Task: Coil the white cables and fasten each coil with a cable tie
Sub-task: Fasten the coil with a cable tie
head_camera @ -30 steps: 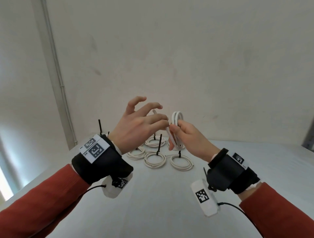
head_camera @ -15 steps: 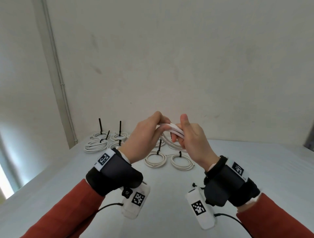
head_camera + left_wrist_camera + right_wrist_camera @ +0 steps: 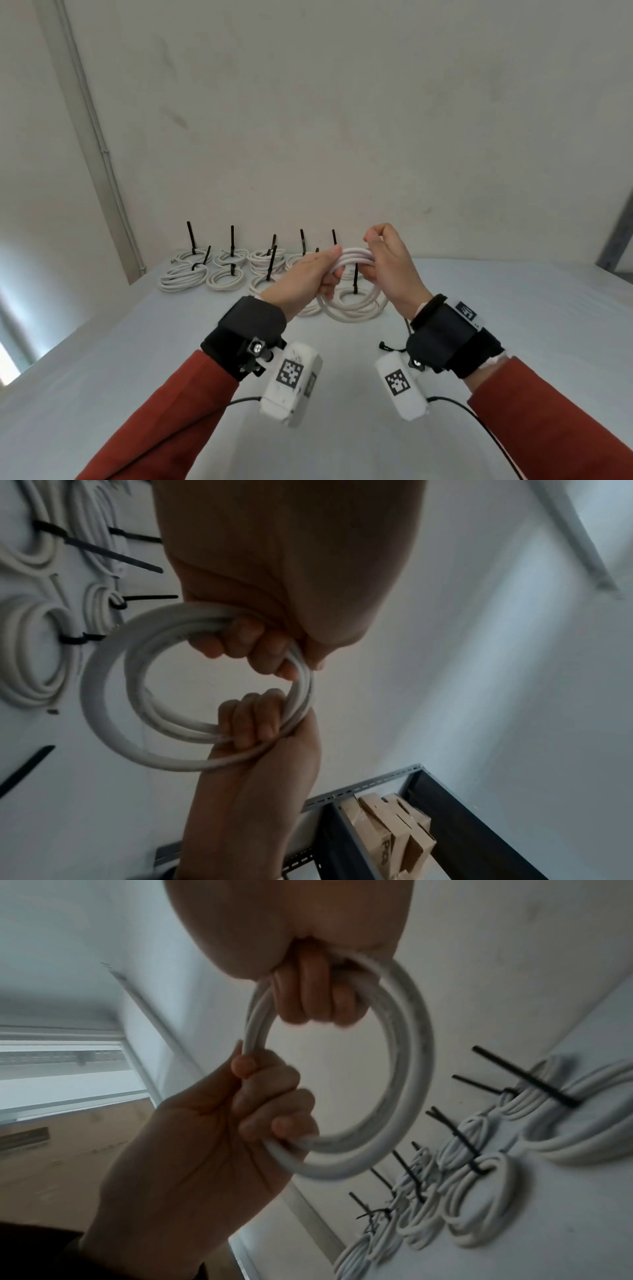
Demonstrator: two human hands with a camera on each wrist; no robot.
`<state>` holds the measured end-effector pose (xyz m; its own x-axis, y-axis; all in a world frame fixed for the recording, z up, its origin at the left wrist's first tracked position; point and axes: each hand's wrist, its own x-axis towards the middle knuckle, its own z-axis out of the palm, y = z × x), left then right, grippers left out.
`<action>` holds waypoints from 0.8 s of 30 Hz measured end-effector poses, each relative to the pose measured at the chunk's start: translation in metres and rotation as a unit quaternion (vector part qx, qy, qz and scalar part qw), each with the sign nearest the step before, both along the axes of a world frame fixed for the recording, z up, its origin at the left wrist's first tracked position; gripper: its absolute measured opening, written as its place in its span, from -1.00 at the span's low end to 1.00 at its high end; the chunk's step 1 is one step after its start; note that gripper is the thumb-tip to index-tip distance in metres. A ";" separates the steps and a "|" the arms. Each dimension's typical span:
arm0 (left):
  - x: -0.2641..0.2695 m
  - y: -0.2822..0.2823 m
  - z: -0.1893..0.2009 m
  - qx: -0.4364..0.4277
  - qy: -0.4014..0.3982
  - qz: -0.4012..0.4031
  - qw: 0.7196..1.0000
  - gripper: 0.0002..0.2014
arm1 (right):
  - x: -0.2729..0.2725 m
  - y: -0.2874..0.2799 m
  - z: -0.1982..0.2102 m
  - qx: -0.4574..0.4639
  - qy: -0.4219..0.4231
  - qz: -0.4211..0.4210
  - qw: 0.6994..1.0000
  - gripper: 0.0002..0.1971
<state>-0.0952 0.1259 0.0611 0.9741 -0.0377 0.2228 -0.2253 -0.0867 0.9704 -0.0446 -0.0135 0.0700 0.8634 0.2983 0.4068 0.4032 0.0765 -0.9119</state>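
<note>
We look down on the pale table [image 3: 479, 325] | tied coils [image 3: 183, 281] lie in rows at its far edge | our left hand [image 3: 305, 279] and right hand [image 3: 390, 270] each curl fingers round opposite sides of the white cable coil [image 3: 354, 258], held above the table | black cable ties [image 3: 190, 236] stick up from the tied coils.

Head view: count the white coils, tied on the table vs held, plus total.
Held untied coil, left hand and right hand gripping it: 1
On the table, tied coils, some partly behind the hands: 10
Total: 11
</note>
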 end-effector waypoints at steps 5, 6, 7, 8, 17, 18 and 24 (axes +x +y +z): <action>0.013 0.017 -0.013 -0.073 0.049 0.075 0.993 -0.57 | 0.028 -0.028 -0.023 -0.197 0.003 -0.077 0.977 -0.85; 0.015 0.022 -0.015 -0.088 0.060 0.088 0.990 -0.57 | 0.034 -0.036 -0.030 -0.276 -0.015 -0.082 0.957 -0.85; 0.017 0.027 -0.017 -0.102 0.070 0.096 0.988 -0.57 | 0.036 -0.042 -0.036 -0.373 -0.035 -0.068 0.925 -0.86; 0.019 0.031 -0.019 -0.112 0.077 0.101 0.986 -0.58 | 0.036 -0.047 -0.042 -0.468 -0.054 -0.042 0.881 -0.86; 0.034 0.037 -0.021 -0.135 0.086 0.177 0.971 -0.60 | 0.023 -0.045 -0.069 -0.704 -0.132 0.045 0.697 -0.90; 0.036 0.037 -0.022 -0.128 0.083 0.185 0.971 -0.60 | 0.023 -0.046 -0.066 -0.688 -0.135 0.048 0.712 -0.91; 0.043 0.038 -0.027 -0.110 0.058 0.244 0.962 -0.59 | 0.011 -0.062 -0.006 -0.407 -0.086 0.047 0.908 -0.89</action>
